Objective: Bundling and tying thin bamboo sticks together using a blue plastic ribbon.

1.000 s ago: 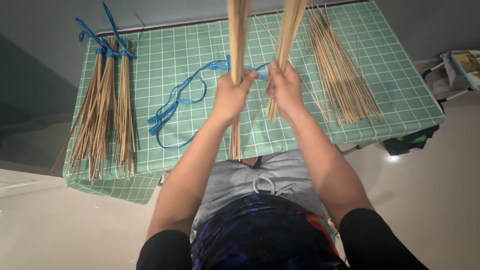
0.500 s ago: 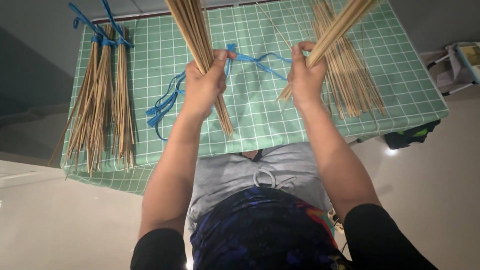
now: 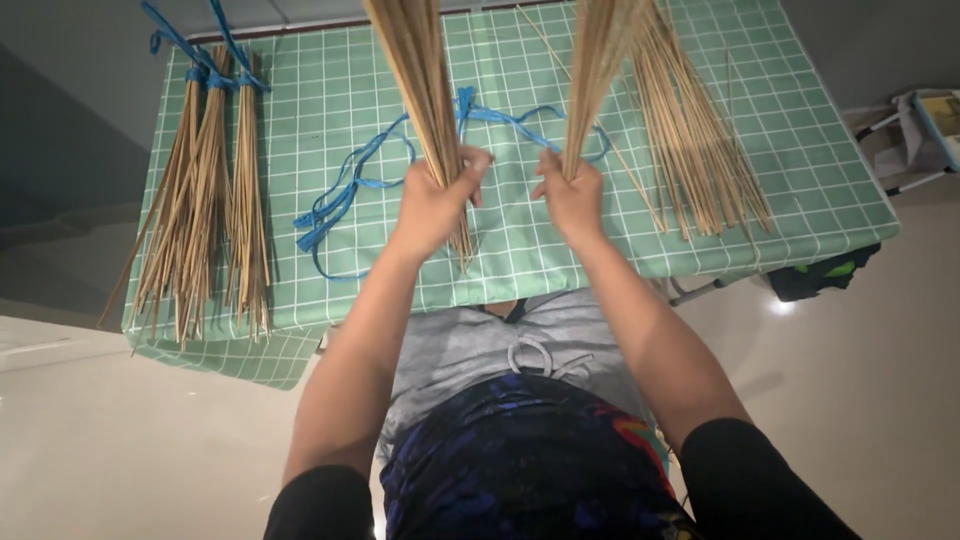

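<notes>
My left hand [image 3: 436, 200] grips a bunch of thin tan sticks [image 3: 415, 70] that rises past the top edge, its short lower ends poking out below my fist. My right hand [image 3: 574, 196] grips a second bunch of sticks [image 3: 600, 60], also running up out of the frame. Both fists hover side by side above the green checked tablecloth [image 3: 520, 250], a small gap between them. Loose blue ribbon [image 3: 345, 195] lies on the cloth just left of and behind my hands.
Tied stick bundles with blue ribbon [image 3: 205, 200] lie at the table's left end. A loose pile of sticks [image 3: 695, 150] spreads on the right. A small white stand [image 3: 915, 140] stands off the table's right end. Pale floor surrounds the table.
Both hands have come closer together and the two bunches now stand more upright; half a second ago they leaned outward, apart from each other.
</notes>
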